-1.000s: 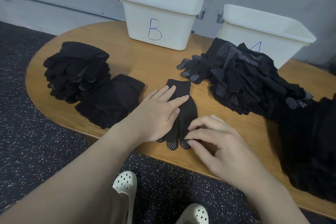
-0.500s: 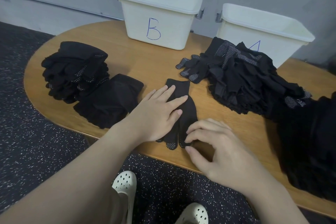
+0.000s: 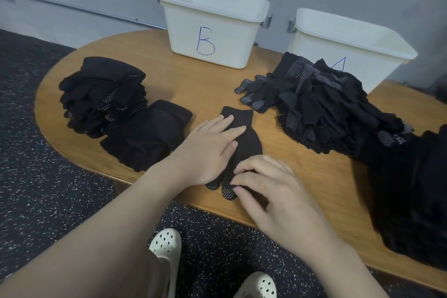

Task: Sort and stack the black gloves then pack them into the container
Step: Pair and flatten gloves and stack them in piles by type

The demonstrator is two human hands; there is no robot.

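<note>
Pressing flat on a single black glove at the near edge of the wooden tabletop, the left hand lies with fingers straight. The right hand pinches the glove's fingertips. Container B stands far behind.

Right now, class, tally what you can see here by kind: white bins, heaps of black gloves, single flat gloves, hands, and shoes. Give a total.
White bins: 2, bin B and bin A
Glove heaps: 4
Single flat glove: 1
Hands: 2, left hand, right hand
Shoes: 2
Total: 11
</note>
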